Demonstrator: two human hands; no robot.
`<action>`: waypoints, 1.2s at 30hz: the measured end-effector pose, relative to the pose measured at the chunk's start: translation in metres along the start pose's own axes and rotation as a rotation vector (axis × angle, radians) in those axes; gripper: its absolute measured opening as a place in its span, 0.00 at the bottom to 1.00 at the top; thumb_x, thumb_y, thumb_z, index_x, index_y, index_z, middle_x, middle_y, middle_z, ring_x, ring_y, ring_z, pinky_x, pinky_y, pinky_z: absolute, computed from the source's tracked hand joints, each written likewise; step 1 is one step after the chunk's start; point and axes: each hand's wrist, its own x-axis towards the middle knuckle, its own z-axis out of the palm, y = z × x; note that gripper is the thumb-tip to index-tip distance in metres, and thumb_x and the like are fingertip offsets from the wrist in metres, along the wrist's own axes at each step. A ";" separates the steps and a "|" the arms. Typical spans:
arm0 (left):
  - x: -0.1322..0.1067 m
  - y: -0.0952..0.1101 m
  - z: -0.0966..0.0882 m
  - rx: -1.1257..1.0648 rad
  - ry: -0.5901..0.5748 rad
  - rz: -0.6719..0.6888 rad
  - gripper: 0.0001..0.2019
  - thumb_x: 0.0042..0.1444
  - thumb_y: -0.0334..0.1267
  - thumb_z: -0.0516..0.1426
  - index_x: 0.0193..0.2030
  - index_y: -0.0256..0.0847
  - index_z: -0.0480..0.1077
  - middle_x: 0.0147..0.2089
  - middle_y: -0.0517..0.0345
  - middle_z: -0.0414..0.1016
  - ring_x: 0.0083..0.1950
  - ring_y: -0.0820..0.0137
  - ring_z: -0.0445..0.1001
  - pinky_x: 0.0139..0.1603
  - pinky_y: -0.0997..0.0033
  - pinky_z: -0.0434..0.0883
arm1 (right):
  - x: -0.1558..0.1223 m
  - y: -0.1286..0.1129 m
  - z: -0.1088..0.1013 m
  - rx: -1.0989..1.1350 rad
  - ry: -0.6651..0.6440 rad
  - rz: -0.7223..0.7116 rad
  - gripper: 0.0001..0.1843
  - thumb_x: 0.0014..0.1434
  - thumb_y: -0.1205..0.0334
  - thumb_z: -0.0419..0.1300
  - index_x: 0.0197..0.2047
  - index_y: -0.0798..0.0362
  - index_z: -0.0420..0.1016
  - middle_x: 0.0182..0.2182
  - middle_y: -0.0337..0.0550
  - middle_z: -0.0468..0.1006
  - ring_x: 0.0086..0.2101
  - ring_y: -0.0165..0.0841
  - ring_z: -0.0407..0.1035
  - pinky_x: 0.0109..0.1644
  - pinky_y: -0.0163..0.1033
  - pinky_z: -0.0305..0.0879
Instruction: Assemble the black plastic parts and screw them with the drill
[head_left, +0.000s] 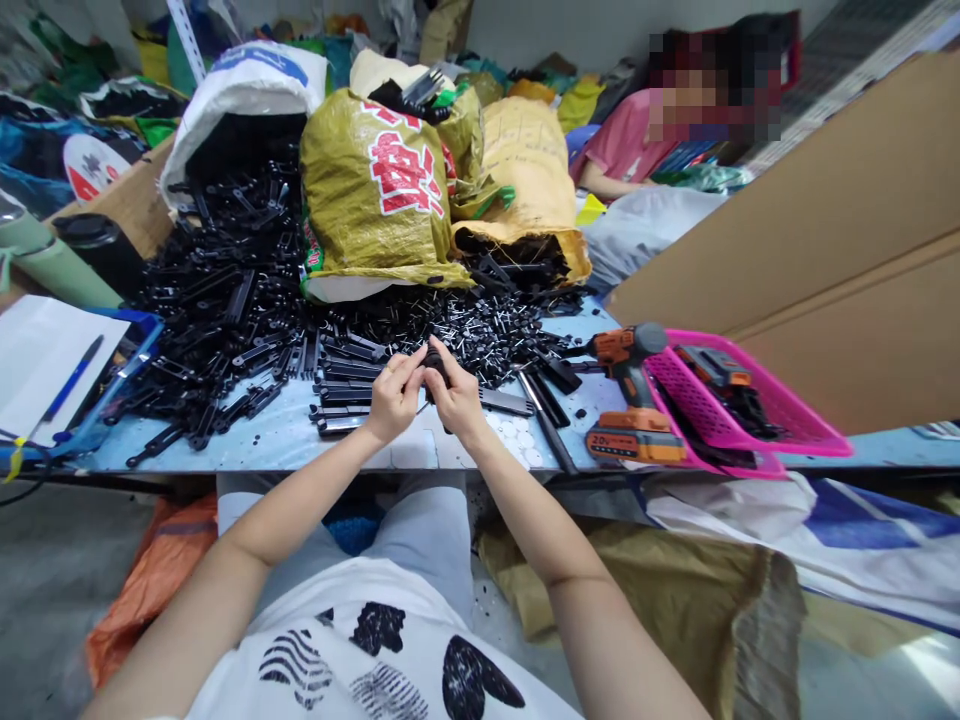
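Observation:
My left hand (393,396) and my right hand (454,396) meet over the near edge of the pale blue table (277,435). Both pinch a small black plastic part (436,366) held between them, fingers closed on it. Just behind my hands lies a neat row of stacked black plastic strips (341,372). Beyond them spreads a big heap of loose black plastic parts (240,260) and small black pieces with metal pins (480,330).
Yellow woven sacks (375,190) and a white sack (240,90) spill parts at the back. An orange cordless drill (630,390) and a pink basket (742,400) sit right. Paper with a blue pen (71,380) lies left. Cardboard (825,230) leans right; another person (637,140) sits behind.

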 end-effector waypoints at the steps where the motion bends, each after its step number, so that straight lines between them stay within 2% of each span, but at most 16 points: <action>1: 0.007 -0.001 0.003 -0.019 0.003 0.019 0.18 0.66 0.40 0.45 0.54 0.36 0.69 0.42 0.47 0.74 0.42 0.70 0.71 0.45 0.69 0.71 | 0.003 0.000 -0.004 -0.021 0.019 -0.021 0.30 0.64 0.46 0.47 0.64 0.53 0.59 0.58 0.47 0.67 0.54 0.37 0.66 0.59 0.41 0.63; 4: 0.023 -0.002 0.008 -0.050 0.001 0.022 0.18 0.66 0.40 0.45 0.55 0.37 0.68 0.43 0.48 0.74 0.42 0.70 0.71 0.46 0.69 0.70 | 0.007 0.004 -0.011 -0.061 0.101 -0.069 0.30 0.65 0.46 0.46 0.65 0.52 0.57 0.59 0.47 0.65 0.56 0.37 0.65 0.60 0.41 0.62; 7: 0.032 -0.010 0.014 -0.120 -0.140 0.090 0.17 0.65 0.41 0.46 0.53 0.38 0.70 0.43 0.50 0.74 0.42 0.71 0.72 0.44 0.70 0.70 | 0.010 0.017 -0.014 -0.075 0.146 -0.100 0.31 0.65 0.46 0.45 0.65 0.52 0.57 0.59 0.47 0.66 0.55 0.37 0.66 0.59 0.41 0.62; 9: 0.033 -0.019 0.023 -0.125 -0.163 0.084 0.18 0.66 0.42 0.45 0.53 0.38 0.70 0.43 0.50 0.74 0.43 0.70 0.72 0.45 0.70 0.70 | 0.016 0.029 -0.014 -0.080 0.137 -0.103 0.32 0.64 0.45 0.45 0.65 0.53 0.57 0.58 0.48 0.67 0.54 0.37 0.66 0.58 0.41 0.63; 15: 0.035 -0.035 0.058 -0.031 0.028 -0.077 0.23 0.67 0.46 0.40 0.54 0.37 0.68 0.46 0.45 0.73 0.45 0.67 0.72 0.49 0.67 0.69 | 0.045 0.046 -0.011 -0.074 0.119 -0.067 0.32 0.63 0.43 0.45 0.65 0.52 0.59 0.58 0.47 0.67 0.54 0.36 0.66 0.58 0.40 0.62; 18: 0.043 -0.038 0.065 -0.011 -0.004 -0.121 0.22 0.66 0.47 0.40 0.54 0.37 0.67 0.47 0.45 0.73 0.47 0.66 0.72 0.49 0.66 0.69 | 0.058 0.052 -0.012 -0.032 0.091 -0.046 0.33 0.64 0.42 0.44 0.65 0.52 0.58 0.58 0.45 0.67 0.55 0.36 0.65 0.59 0.40 0.61; 21: 0.045 -0.042 0.062 -0.003 -0.064 -0.253 0.20 0.65 0.46 0.45 0.57 0.39 0.63 0.48 0.46 0.72 0.48 0.65 0.73 0.48 0.65 0.71 | 0.073 0.073 -0.019 -0.021 -0.038 -0.011 0.34 0.64 0.41 0.41 0.65 0.52 0.58 0.55 0.45 0.70 0.53 0.35 0.66 0.60 0.41 0.59; 24: 0.033 -0.046 0.044 -0.101 -0.004 -0.464 0.22 0.64 0.43 0.48 0.62 0.39 0.54 0.45 0.49 0.72 0.41 0.69 0.75 0.43 0.67 0.74 | 0.083 0.107 -0.035 -0.110 -0.043 0.064 0.35 0.63 0.41 0.45 0.65 0.54 0.56 0.50 0.48 0.73 0.48 0.35 0.68 0.57 0.45 0.61; 28: -0.007 -0.037 -0.007 -0.310 0.046 -0.691 0.23 0.64 0.42 0.48 0.63 0.45 0.49 0.44 0.53 0.69 0.32 0.75 0.75 0.33 0.73 0.75 | 0.078 0.157 -0.063 -0.343 0.059 0.150 0.31 0.62 0.45 0.49 0.60 0.57 0.64 0.44 0.51 0.74 0.43 0.37 0.68 0.53 0.46 0.63; 30: -0.034 -0.024 -0.037 -0.368 0.068 -0.808 0.21 0.63 0.43 0.49 0.61 0.47 0.51 0.46 0.52 0.68 0.32 0.75 0.75 0.33 0.72 0.76 | 0.073 0.179 -0.077 -0.500 0.053 0.188 0.28 0.62 0.48 0.50 0.58 0.59 0.65 0.45 0.55 0.73 0.45 0.39 0.66 0.54 0.47 0.61; 32: -0.061 -0.011 -0.063 -0.399 0.110 -0.954 0.20 0.62 0.44 0.51 0.59 0.48 0.52 0.43 0.55 0.68 0.32 0.74 0.76 0.35 0.68 0.77 | 0.073 0.196 -0.088 -0.657 0.049 0.242 0.27 0.62 0.51 0.51 0.58 0.61 0.65 0.48 0.59 0.70 0.48 0.43 0.63 0.56 0.49 0.58; 36: -0.109 0.005 -0.092 -0.381 0.157 -1.200 0.21 0.57 0.45 0.55 0.55 0.48 0.54 0.38 0.62 0.67 0.35 0.71 0.77 0.40 0.63 0.77 | 0.100 0.217 -0.098 -0.801 0.024 0.300 0.27 0.62 0.57 0.51 0.61 0.63 0.61 0.52 0.63 0.66 0.51 0.46 0.58 0.55 0.50 0.55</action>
